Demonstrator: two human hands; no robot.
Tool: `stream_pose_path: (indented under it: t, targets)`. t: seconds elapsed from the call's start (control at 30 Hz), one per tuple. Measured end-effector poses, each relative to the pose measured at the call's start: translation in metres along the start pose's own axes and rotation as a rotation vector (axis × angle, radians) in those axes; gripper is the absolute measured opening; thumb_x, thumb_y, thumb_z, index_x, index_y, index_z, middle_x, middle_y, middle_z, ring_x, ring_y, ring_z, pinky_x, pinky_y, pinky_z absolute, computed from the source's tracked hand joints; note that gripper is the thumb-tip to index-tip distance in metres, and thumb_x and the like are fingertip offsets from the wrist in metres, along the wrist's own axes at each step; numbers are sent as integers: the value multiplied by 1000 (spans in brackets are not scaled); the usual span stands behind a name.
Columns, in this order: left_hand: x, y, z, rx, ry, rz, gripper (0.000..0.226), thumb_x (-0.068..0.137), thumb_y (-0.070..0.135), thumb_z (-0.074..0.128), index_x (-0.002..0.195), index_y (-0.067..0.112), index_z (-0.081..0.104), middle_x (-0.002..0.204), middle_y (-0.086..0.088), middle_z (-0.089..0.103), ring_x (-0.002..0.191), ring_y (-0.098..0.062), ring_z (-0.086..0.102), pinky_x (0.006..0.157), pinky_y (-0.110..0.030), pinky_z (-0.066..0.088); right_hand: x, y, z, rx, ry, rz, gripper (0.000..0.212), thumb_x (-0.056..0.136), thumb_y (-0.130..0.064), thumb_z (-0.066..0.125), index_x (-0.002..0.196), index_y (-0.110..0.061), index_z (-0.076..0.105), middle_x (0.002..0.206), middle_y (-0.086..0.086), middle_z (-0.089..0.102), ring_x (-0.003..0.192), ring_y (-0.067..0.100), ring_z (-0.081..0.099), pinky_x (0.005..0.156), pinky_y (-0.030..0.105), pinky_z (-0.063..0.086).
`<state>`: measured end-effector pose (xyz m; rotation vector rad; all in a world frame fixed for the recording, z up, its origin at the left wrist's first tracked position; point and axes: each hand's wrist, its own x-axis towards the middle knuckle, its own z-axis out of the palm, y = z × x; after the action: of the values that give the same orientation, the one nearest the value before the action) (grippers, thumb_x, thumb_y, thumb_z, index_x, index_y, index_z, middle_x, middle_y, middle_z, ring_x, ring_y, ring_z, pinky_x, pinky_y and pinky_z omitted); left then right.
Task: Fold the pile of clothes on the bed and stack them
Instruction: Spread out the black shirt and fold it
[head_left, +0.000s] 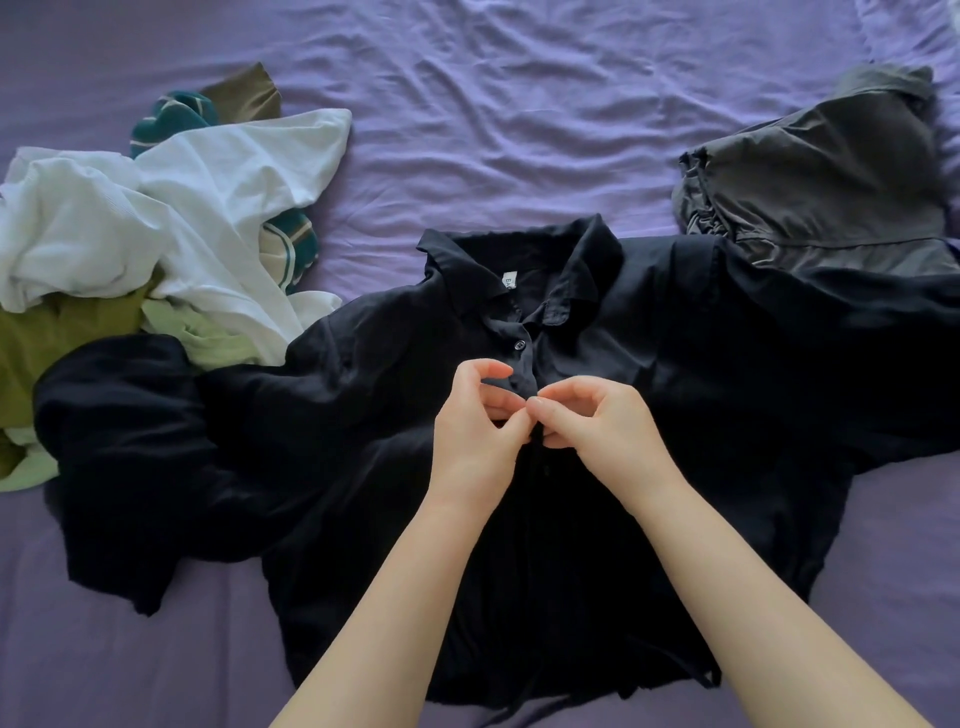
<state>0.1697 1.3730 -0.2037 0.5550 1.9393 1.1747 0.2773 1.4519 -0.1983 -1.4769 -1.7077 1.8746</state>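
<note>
both hands' fingers (511, 423) curled, pinching black shirt (613, 374) placket.

Single head view: looks forward and steeply down onto the bed (519, 104), close in, forearms entering from the near edge.

Matt black cloth shirt (597, 467), perhaps linen; rumpled matt purple bedsheet (493, 104).
</note>
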Motion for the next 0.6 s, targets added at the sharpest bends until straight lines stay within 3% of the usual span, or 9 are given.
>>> stream_pose_path:
  t: [0.07,0.2,0.3,0.4,0.47,0.53,0.6]
  targets:
    - [-2,2,3,145,13,90,35,84,13,69,105,33,50,80,8,64,78,-1,63,71,-14,50,1,1,-1,-31,16,-12,4,85,-20,68,87,-17,71,80,0,72,75,9,69,67,23,57]
    - [-8,5,9,461,77,250,33,86,14,67,111,27,51,79,11,64,79,-4,59,71,-27,49,4,4,0,-88,52,-33,3,88,-17,64,86,-17,67,77,1,71,71,13,69,69,27,57]
    - [-10,6,10,388,85,251,29,84,10,67,104,24,53,75,9,66,75,-5,60,70,-24,50,5,8,3,-64,85,-20,3,89,-15,62,90,-13,65,79,3,70,72,14,68,68,26,57]
    - [-6,9,5,35,94,-15,31,79,10,72,94,28,51,75,12,70,75,-1,65,70,-13,48,5,11,4,18,92,-13,3,90,-13,62,92,-14,63,81,2,69,72,12,68,66,21,56]
    - [3,10,0,-268,84,-318,35,77,7,74,101,23,54,76,8,73,79,-5,69,76,-19,49,6,9,6,-18,89,-45,3,90,-16,62,92,-18,62,81,-1,68,74,11,67,69,22,56]
    - [13,11,-7,-545,3,-607,35,79,3,71,104,18,52,75,6,74,76,-6,71,74,-23,46,9,8,9,-251,110,-155,1,90,-21,62,90,-20,61,79,-5,66,75,10,64,72,26,53]
    - [19,12,-13,-622,-51,-703,30,82,5,69,103,19,52,75,6,74,69,-3,70,69,-23,43,11,7,8,-434,159,-236,10,89,-30,62,88,-21,59,76,-8,64,74,10,62,71,31,51]
